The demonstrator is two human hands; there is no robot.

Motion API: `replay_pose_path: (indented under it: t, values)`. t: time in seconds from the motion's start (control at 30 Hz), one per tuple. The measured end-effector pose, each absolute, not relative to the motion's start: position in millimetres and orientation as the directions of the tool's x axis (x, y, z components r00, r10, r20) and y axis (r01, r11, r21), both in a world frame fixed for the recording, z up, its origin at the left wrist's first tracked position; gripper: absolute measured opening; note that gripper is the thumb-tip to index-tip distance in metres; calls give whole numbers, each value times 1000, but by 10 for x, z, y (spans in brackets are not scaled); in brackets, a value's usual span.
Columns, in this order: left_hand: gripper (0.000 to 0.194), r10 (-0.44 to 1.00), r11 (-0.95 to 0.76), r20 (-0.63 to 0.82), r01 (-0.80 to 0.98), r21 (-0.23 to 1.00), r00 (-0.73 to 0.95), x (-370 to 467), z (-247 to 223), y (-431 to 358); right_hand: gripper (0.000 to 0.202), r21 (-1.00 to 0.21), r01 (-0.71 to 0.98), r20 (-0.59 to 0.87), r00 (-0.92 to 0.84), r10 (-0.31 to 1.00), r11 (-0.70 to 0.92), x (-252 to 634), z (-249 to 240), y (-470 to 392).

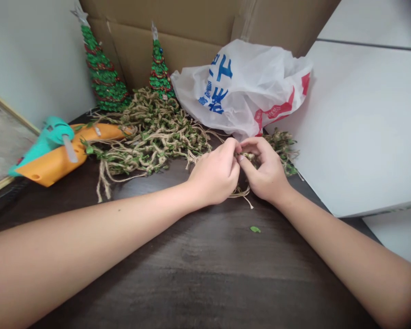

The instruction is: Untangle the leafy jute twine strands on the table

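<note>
Glue gun [51, 153], 2 mini trees [104, 73] (sequinned), plastic bag [246, 87].

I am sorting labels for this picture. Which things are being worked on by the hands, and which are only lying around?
In use: left hand and right hand, both pinching one leafy twine strand.

Lying about: twine pile, glue guns, two small trees, plastic bag, loose leaf, cardboard box.

Twine strand [244, 192] mostly hidden inside both hands' grip; glue gun [51, 153] tip behind leaves.
</note>
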State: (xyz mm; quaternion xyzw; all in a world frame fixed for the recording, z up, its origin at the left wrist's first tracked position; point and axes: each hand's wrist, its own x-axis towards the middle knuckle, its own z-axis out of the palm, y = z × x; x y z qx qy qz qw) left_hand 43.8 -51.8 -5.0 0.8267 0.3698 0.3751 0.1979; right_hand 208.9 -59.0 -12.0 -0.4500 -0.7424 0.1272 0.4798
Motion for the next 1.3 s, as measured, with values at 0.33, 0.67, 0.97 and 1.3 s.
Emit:
replay_pose_path:
  t: [0.33, 0.67, 0.97, 1.3]
  values:
    - [23, 762, -645, 462, 471, 602, 453, 441, -51, -507, 24, -504, 624, 618, -222, 754, 597, 2109, -136, -582]
    - [28, 770, -636, 456, 493, 593, 445, 445, -40, -518, 23, -464, 657, 650, -203, 732, 594, 2073, -76, -612]
    - [30, 727, -687, 414, 563, 460, 548, 469, 9, -531, 22, -534, 617, 690, -78, 720, 579, 2111, -116, -618]
    - [12, 790, -609, 484, 580, 542, 377, 461, -1, -507, 30, -618, 580, 636, -28, 772, 531, 2105, -101, -572]
